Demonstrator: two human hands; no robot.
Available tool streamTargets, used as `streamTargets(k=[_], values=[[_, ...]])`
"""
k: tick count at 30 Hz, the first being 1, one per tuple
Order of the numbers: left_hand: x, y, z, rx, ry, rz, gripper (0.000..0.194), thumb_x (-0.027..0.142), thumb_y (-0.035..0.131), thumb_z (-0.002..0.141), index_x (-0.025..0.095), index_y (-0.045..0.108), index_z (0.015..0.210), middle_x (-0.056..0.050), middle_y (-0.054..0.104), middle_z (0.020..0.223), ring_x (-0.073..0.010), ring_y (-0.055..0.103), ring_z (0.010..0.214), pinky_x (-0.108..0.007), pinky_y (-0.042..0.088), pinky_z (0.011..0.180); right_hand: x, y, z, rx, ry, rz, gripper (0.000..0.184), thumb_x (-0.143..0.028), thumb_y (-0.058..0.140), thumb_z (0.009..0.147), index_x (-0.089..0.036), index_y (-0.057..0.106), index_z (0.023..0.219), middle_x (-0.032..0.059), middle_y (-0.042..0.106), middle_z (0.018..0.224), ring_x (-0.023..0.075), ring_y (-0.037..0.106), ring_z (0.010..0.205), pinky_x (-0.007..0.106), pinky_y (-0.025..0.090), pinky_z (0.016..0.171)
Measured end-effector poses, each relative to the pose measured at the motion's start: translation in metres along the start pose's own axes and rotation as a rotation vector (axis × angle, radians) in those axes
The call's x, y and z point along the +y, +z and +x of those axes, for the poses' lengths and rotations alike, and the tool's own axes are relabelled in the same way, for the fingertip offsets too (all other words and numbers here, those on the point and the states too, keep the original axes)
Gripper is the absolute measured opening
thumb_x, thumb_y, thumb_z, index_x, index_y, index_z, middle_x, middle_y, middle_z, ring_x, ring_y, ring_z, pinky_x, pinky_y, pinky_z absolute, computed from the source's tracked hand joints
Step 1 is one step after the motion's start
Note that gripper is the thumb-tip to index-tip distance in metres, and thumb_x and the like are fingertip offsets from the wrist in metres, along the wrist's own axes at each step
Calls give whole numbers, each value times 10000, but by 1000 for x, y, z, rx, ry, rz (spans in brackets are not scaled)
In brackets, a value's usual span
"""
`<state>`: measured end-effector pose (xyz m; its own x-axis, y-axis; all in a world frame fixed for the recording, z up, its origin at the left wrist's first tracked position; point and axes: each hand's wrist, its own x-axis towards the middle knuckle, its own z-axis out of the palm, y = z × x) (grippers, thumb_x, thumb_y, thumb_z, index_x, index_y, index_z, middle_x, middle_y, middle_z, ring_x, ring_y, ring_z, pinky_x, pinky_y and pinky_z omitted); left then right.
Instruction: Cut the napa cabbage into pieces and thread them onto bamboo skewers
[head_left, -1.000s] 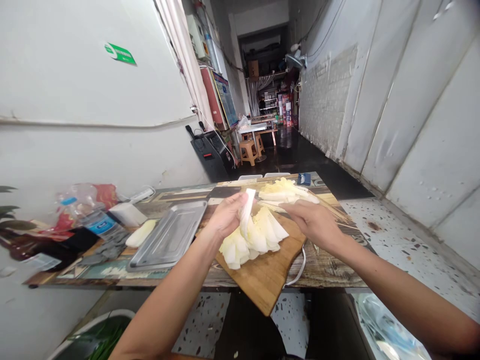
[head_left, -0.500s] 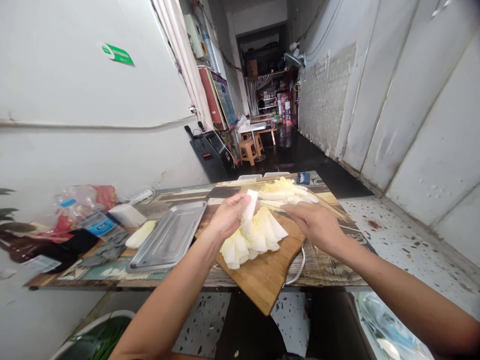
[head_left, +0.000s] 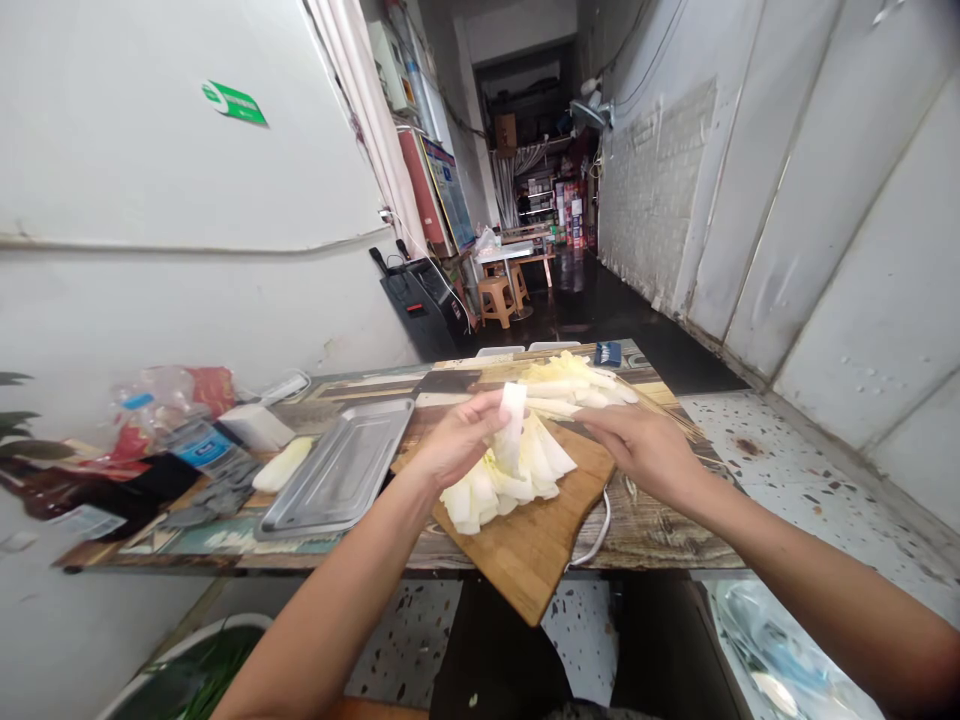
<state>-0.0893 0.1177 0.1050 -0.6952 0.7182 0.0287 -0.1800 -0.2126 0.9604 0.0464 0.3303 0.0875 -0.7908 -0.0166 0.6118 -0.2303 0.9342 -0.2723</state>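
Observation:
My left hand (head_left: 459,438) is closed on a white cabbage stalk piece (head_left: 511,425), which it holds upright above a fanned pile of cut cabbage pieces (head_left: 499,480) on a wooden cutting board (head_left: 536,545). My right hand (head_left: 645,445) is just to the right, knuckles up and fingers curled near the pile; what it holds, if anything, is hidden. More cabbage leaves (head_left: 570,382) lie behind the board on the table (head_left: 660,530).
An empty steel tray (head_left: 337,472) sits left of the board. Farther left are a pale vegetable piece (head_left: 281,465), a white box (head_left: 255,427), a water bottle (head_left: 199,450) and bags. A green bin (head_left: 187,675) stands under the table; a wet corridor with stools lies beyond.
My left hand has shifted the held stalk piece slightly right, closer to my right hand. The right hand has edged a little left and forward.

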Motion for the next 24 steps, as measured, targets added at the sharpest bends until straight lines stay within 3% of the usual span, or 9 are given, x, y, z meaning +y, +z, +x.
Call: streamTargets(k=[4,7,11,16,24], values=[[-11,15,-36,91,-104,-88,356,347,860,624,142,704,870,-77,733,849,-168,669,724,-271,521,711,-10,-9,-27,-36,-92,58,311,-241,424,980,-274,660,1180,20,735,1055,179,695,885,277,531,700],[-33,29,-78,140,-138,-52,358,392,806,701,188,669,961,-80,735,891,-182,682,744,-262,523,666,-23,-10,-66,-102,-153,80,343,-187,403,973,-248,610,1239,46,736,1021,172,698,818,274,537,657],[-59,40,-118,89,-305,-130,358,442,756,748,226,626,1003,-57,725,785,-167,665,594,-242,507,541,-39,-9,-107,-231,-118,119,327,-174,400,967,-226,600,1221,66,728,960,170,687,779,266,527,629],[-69,40,-119,141,-387,-226,356,458,804,681,157,661,807,-59,705,742,-111,602,514,-188,452,476,-42,-8,-106,-296,-141,99,371,-183,389,977,-246,549,1306,9,672,770,126,608,600,244,418,492],[-61,46,-107,169,-325,-137,383,464,808,673,107,722,786,-28,638,554,-80,535,483,-169,412,481,-43,-14,-92,-159,-196,-29,312,-148,440,973,-227,577,1242,-35,577,670,92,494,518,247,306,476]])
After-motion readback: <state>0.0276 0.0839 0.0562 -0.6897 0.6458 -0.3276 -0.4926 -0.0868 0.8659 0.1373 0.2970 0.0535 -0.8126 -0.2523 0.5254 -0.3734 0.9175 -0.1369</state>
